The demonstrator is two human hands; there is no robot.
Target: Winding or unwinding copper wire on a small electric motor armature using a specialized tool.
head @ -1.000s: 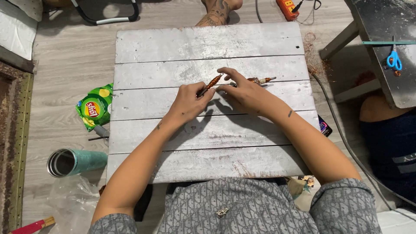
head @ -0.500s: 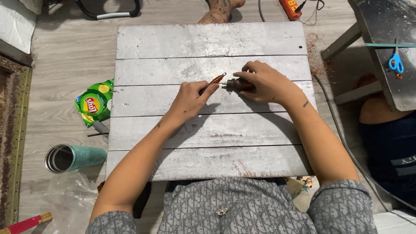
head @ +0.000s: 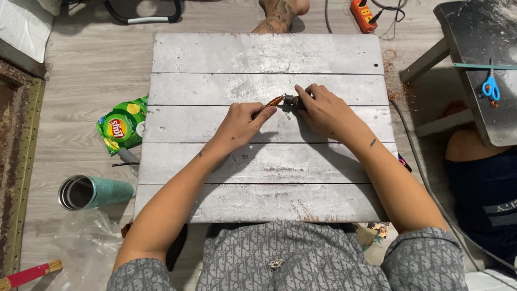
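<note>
I'm looking straight down on the grey plank desk (head: 269, 54), and both hands are working at its middle. My left hand (head: 239, 125) has its grip pinched shut on the near end of a thin reddish-brown rod (head: 272, 102), which looks wound with copper wire. My right hand (head: 323, 110) has its grip closed around a small dark metal piece (head: 291, 99) at the rod's other end. The two parts are touching, end to end, just above the desk's second seam. I'd judge the joining is under way and not finished: both hands are needed to hold the parts together. Whether the rod is seated inside the piece I can't tell; the fingers cover the joint. Off the desk, a teal tumbler (head: 94, 192) and a green snack bag (head: 123, 125) lie on the floor.
</note>
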